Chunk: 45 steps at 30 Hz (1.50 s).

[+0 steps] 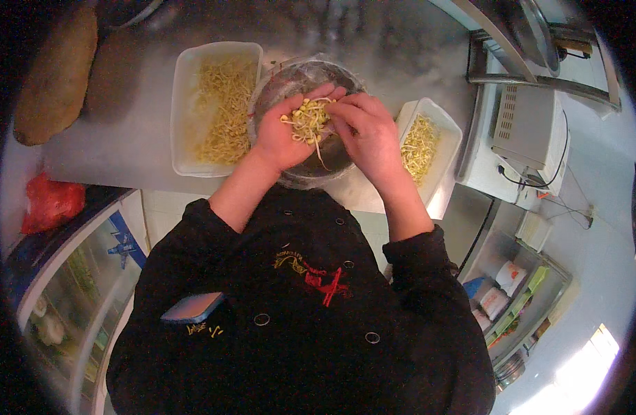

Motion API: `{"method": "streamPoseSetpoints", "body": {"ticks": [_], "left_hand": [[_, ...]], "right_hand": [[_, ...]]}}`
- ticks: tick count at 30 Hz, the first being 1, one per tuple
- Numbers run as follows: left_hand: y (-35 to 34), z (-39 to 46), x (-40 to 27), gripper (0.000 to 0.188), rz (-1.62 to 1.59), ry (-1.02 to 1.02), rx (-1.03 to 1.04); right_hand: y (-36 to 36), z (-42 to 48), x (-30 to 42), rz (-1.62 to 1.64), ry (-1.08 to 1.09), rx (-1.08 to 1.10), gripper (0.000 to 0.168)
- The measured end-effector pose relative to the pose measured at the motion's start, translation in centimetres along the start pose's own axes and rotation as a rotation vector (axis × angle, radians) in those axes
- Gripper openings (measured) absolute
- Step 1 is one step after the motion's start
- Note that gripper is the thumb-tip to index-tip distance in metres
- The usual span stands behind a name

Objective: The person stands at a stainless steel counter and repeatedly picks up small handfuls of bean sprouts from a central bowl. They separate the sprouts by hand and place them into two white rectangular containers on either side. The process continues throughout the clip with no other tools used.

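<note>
My left hand is palm up, cupping a small heap of yellow-headed bean sprouts. At the heap's right edge, the thumb and fingertips of my right hand pinch together on a sprout; the fingers partly hide it. One long sprout tail hangs down from the palm. Both hands are above a round basin that looks lined with clear plastic. Left of the basin stands a large white plastic tub with many sprouts in it. A smaller white tub, to the right, also holds sprouts.
The tubs and basin stand on a metal worktop. A long brown board and a red plastic bag are at the left. Below the bag is a glass-fronted display cabinet. A white appliance with a black cord stands at the right.
</note>
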<state>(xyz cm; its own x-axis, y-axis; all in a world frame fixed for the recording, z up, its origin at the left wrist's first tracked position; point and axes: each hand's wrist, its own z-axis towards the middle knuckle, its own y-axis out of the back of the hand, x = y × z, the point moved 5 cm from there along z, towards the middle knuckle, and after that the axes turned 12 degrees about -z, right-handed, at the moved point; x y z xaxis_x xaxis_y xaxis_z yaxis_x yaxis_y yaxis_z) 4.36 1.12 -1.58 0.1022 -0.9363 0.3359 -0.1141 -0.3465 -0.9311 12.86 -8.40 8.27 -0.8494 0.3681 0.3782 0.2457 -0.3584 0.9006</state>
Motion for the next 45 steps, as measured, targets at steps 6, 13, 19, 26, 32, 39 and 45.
{"method": "streamPoseSetpoints", "body": {"ticks": [6,13,19,26,32,39,45], "left_hand": [[0.3,0.0,0.0,0.053,-0.003,0.05,0.046],[0.3,0.1,0.3,0.053,-0.01,0.033,0.063],[0.1,0.3,0.4,0.054,0.026,0.004,0.027],[0.4,0.3,0.3,0.053,0.004,-0.013,0.01],[0.7,0.3,0.1,0.052,0.021,-0.021,0.005],[0.6,0.4,0.2,0.053,0.013,-0.017,0.006],[0.5,0.3,0.2,0.053,-0.002,-0.037,-0.02]], "right_hand": [[-0.2,0.2,-0.1,-0.054,-0.039,0.027,0.025],[0.1,0.5,0.4,-0.066,-0.019,0.086,0.025],[-0.2,0.8,0.3,-0.11,-0.085,0.135,0.018],[-0.1,0.9,0.5,-0.073,-0.059,0.116,0.014],[-0.5,0.2,-1.1,0.088,-0.205,0.187,0.016],[-0.4,-0.5,-2.1,0.246,-0.322,0.144,0.014],[-0.4,-0.8,-2.5,0.341,-0.457,0.153,0.011]]}}
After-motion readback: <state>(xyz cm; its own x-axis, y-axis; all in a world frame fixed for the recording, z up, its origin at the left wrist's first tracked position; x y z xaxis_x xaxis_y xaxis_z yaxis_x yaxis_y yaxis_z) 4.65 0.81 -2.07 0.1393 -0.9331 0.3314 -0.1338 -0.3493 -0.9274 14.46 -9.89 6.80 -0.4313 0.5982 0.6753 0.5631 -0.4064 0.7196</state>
